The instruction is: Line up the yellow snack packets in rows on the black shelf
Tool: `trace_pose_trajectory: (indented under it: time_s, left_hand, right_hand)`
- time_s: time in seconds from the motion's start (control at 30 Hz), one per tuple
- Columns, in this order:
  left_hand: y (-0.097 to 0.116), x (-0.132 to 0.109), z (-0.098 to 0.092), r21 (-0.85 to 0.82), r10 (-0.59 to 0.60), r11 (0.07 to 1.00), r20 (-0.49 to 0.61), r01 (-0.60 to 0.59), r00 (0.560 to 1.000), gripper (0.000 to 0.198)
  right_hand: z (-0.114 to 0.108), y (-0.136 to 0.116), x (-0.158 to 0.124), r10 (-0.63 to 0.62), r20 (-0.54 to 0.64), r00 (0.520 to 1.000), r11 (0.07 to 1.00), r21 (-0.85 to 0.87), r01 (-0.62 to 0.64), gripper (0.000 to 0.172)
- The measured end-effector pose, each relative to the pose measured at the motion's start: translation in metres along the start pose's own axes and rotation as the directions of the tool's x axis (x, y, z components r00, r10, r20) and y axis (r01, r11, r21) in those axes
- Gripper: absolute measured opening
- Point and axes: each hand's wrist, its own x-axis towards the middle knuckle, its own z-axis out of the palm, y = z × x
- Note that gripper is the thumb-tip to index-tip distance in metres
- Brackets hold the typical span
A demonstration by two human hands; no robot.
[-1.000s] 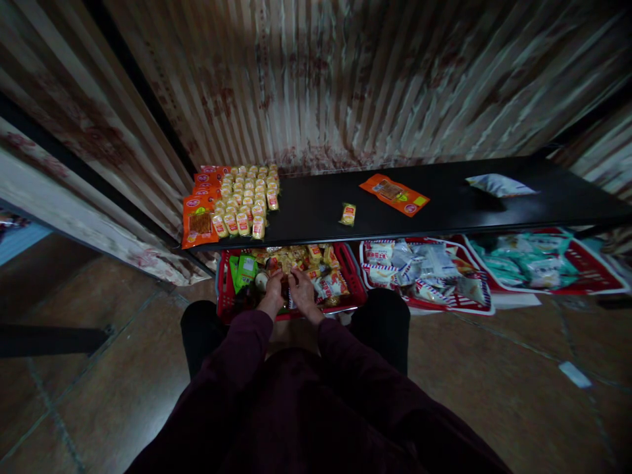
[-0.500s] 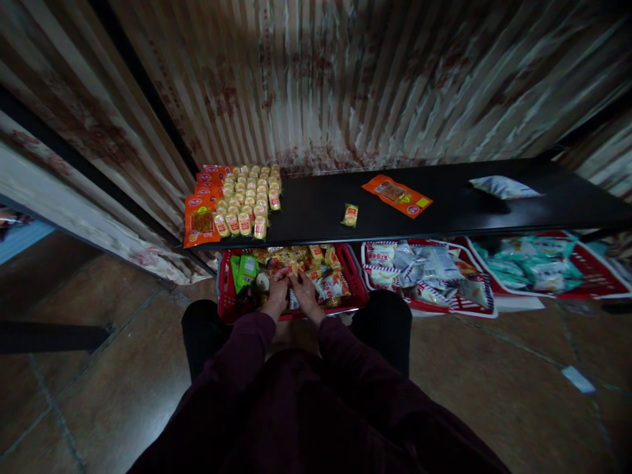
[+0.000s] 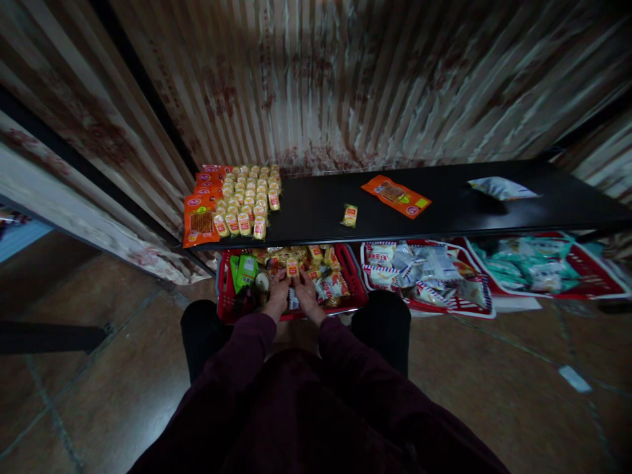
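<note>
Gripping one yellow packet (image 3: 292,266) between fingers of the left hand (image 3: 278,290) and the right hand (image 3: 306,291) probably steadies it, label visible.

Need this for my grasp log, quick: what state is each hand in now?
Left hand: closed, holding a small yellow rectangular plastic-wrapped snack.
Right hand: closed, holding the same snack's other side.

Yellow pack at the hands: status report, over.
Left hand and right hand both holding the yellow pack. Pack over red basket, label showing. Black shelf overhangs the basket's far side.
</note>
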Motion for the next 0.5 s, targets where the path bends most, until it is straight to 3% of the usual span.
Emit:
trace_pose_trajectory:
  time_s: [0.13,0.33,0.5]
  left_hand:
    - [-0.0016,-0.0001,-0.0003,-0.004,0.023,1.0,0.013,-0.023,1.0,0.027]
    - [-0.0019,0.0001,-0.0006,-0.02,0.035,0.999,-0.01,-0.035,0.999,0.029]
    - [-0.0034,0.0017,0.0004,0.002,0.06,0.998,-0.009,-0.06,0.998,0.03]
  right_hand:
    - [-0.0028,-0.0015,-0.002,0.062,0.013,0.998,0.998,-0.004,-0.062,0.039]
    - [-0.0059,-0.001,-0.001,0.007,0.013,1.0,0.994,-0.111,-0.005,0.04]
    - [-0.0051,-0.0068,0.0007,0.008,-0.056,0.998,0.987,-0.159,-0.017,0.039]
